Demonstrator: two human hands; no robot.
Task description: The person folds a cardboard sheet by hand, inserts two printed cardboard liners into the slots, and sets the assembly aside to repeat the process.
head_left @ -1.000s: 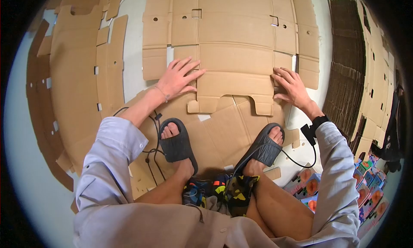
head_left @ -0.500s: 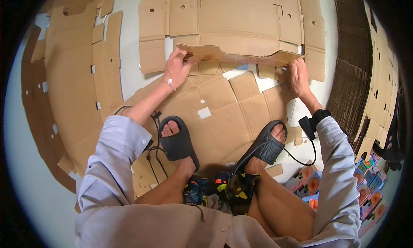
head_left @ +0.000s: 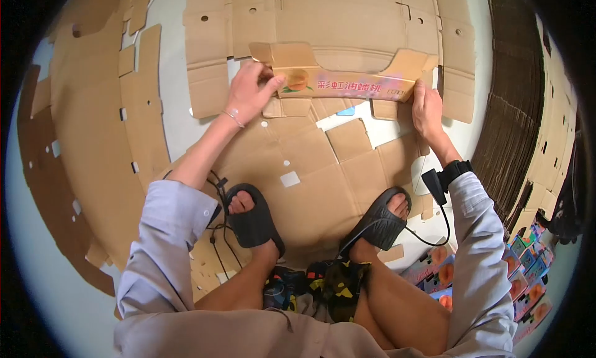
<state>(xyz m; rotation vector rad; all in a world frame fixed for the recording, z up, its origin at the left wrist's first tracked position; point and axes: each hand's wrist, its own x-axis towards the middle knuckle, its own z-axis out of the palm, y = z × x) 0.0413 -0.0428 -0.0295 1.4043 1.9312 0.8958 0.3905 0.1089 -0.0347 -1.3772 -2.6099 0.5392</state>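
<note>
A flat-laid cardboard box blank (head_left: 347, 22) spreads in front of me, and its near side panel (head_left: 354, 86) is folded up, showing a printed peach and Chinese lettering. My left hand (head_left: 249, 94) grips the left end of that panel, thumb on the printed face and fingers behind. At the right end, my right hand (head_left: 428, 109) pinches the panel's edge near the corner. Between the two hands the panel's upper edge dips in a wide cutout.
More flattened cardboard (head_left: 273, 165) lies under my sandals (head_left: 253, 215). A tall stack of cardboard (head_left: 509, 91) stands on the right, near printed boxes (head_left: 528, 265). Other sheets (head_left: 87, 109) cover the left. A black cable (head_left: 428, 241) runs from my right wrist.
The side panel has tilted so that its printed face now shows towards me. Both hands still hold its ends, and the view has shifted slightly.
</note>
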